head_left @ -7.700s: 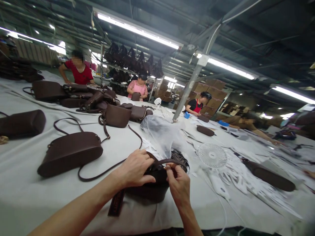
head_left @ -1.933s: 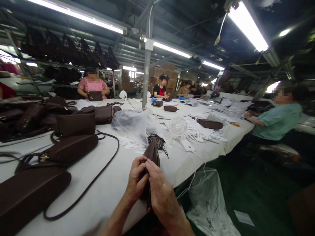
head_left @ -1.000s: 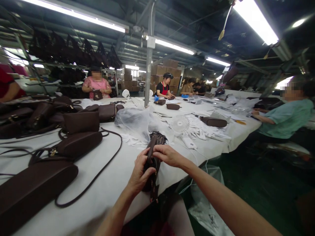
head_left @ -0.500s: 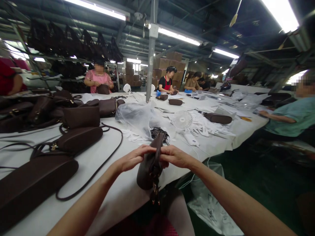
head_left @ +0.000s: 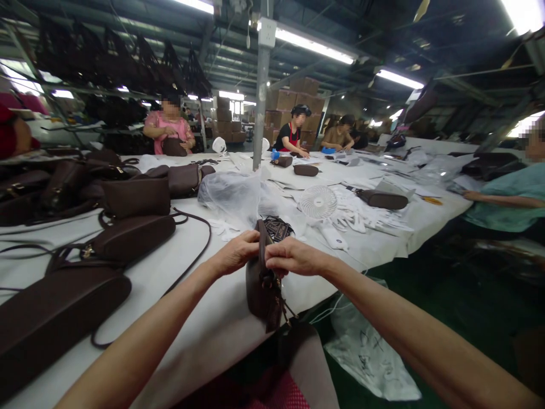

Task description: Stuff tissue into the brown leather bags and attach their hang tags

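Observation:
A dark brown handbag (head_left: pixel 257 295) stands near the table edge right before me, its narrow end turned my way. My left hand (head_left: pixel 237 251) grips its upper left side, the fingertips partly hidden behind the top. On the other side, my right hand (head_left: pixel 293 257) is closed in a pinch at the upper part of the bag; whether it holds the zip or the strap is hidden. Gold-coloured metal fittings and short strap ends hang from the near end. Just behind the bag lies a pile of black tags (head_left: pixel 279 229) with light lettering.
Several brown bags (head_left: pixel 136 236) with straps cover the table's left side. Beyond my hands lie clear plastic (head_left: pixel 230 196), a white fan (head_left: pixel 318 203) and white paper-like pieces (head_left: pixel 351 218). A metal post (head_left: pixel 259 113) rises mid-table. Co-workers sit around; a plastic sack (head_left: pixel 370 346) lies below right.
My right hand's fingers have curled in closer against the bag. The bag has turned slightly, its hanging strap ends swinging right. More of the black tags shows behind it.

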Action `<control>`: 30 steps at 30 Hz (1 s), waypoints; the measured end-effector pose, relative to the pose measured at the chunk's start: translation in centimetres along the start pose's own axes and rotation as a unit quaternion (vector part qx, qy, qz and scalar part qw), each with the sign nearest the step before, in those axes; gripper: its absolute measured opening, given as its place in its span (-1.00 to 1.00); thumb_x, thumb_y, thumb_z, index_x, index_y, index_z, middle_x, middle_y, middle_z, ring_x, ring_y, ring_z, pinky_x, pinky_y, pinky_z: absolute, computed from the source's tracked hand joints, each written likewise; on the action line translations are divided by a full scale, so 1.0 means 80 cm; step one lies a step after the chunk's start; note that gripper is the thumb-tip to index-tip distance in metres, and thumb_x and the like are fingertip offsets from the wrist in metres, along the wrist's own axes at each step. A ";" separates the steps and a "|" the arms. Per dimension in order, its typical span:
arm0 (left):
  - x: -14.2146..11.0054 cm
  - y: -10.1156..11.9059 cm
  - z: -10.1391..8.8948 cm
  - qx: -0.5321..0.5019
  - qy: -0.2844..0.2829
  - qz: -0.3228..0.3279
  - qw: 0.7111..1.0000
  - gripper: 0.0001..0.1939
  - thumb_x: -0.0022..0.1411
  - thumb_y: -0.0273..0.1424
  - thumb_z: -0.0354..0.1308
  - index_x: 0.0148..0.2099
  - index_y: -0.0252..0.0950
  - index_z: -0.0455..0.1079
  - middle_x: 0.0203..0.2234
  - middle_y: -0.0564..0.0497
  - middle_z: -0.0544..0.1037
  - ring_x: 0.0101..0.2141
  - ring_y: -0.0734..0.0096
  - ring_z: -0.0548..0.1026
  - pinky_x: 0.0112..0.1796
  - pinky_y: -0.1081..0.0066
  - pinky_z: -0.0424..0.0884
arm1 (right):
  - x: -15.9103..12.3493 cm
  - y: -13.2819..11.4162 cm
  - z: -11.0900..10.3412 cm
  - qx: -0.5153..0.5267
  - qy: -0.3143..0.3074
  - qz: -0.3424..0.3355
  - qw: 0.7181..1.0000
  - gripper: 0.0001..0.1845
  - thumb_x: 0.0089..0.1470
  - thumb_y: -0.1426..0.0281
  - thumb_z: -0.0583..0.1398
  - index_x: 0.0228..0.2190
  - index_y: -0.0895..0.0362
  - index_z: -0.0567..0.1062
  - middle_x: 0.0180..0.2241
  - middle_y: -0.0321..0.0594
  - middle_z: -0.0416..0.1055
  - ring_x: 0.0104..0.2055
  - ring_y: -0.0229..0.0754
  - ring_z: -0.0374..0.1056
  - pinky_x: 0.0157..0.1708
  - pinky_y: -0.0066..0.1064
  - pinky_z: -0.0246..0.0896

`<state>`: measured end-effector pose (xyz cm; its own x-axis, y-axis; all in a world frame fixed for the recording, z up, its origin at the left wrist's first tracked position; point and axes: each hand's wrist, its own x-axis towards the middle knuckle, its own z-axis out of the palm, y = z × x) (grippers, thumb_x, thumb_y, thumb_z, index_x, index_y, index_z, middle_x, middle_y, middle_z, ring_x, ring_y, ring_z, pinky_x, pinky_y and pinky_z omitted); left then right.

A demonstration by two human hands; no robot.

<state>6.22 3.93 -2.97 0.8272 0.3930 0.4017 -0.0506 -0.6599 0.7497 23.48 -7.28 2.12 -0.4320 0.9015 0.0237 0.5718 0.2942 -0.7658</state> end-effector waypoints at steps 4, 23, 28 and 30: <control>0.001 0.000 -0.003 0.099 -0.050 0.070 0.991 -0.78 0.28 -0.36 0.05 -0.23 -0.21 0.54 -0.27 0.00 0.49 -0.20 0.30 0.39 -0.16 0.39 0.31 | -0.014 -0.017 -0.004 -0.068 -0.015 -0.025 0.997 -0.76 0.17 0.38 0.10 -0.52 0.13 0.42 -0.60 -0.35 0.36 -0.56 -0.34 0.27 -0.54 -0.56 0.15; 0.013 -0.027 0.001 0.197 -0.034 0.101 0.975 -0.71 0.33 -0.48 -0.09 -0.19 -0.21 0.48 -0.27 -0.04 0.52 -0.23 0.30 0.36 -0.14 0.34 0.30 | -0.019 -0.003 0.043 -0.062 0.179 0.050 0.981 -0.88 0.03 0.44 0.20 -0.48 0.09 0.33 -0.56 -0.39 0.31 -0.53 -0.32 0.22 -0.53 -0.49 0.11; 0.009 -0.027 0.010 0.172 0.012 0.111 0.979 -0.76 0.31 -0.44 -0.02 -0.18 -0.20 0.49 -0.28 -0.04 0.53 -0.21 0.29 0.37 -0.10 0.33 0.28 | -0.020 0.003 0.072 0.017 0.258 0.104 0.960 -0.87 -0.06 0.45 0.19 -0.43 0.08 0.30 -0.47 -0.36 0.28 -0.45 -0.29 0.23 -0.54 -0.51 0.15; 0.008 -0.026 0.011 0.163 0.024 0.113 0.980 -0.77 0.30 -0.45 -0.01 -0.20 -0.21 0.49 -0.29 -0.03 0.54 -0.22 0.30 0.38 -0.11 0.33 0.27 | -0.019 0.008 0.086 0.048 0.297 0.117 0.947 -0.87 -0.07 0.41 0.19 -0.43 0.08 0.29 -0.46 -0.35 0.26 -0.42 -0.27 0.24 -0.52 -0.50 0.19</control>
<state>7.34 4.99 -4.77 0.7878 0.2381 0.5680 -0.0410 -0.9000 0.4340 19.74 -10.66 -2.80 0.1825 0.9661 0.1824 0.5258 0.0609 -0.8484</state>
